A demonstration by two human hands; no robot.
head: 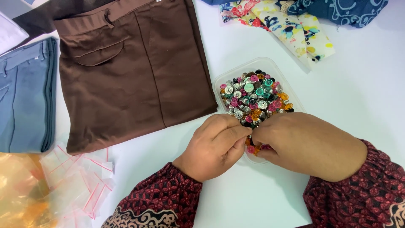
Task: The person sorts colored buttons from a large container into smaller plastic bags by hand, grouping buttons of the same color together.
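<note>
On the white table we see folded brown trousers at upper left, with a clear plastic tub of coloured snap buttons just beside them. Over the tub's near edge, our left hand and right hand meet fingertip to fingertip, both curled shut. What they pinch is hidden.

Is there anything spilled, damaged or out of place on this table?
Nothing stands out. The buttons all stay inside the clear plastic container, where the left hand and right hand meet. The brown trousers lie folded flat; the small zip bags sit in a loose pile.
</note>
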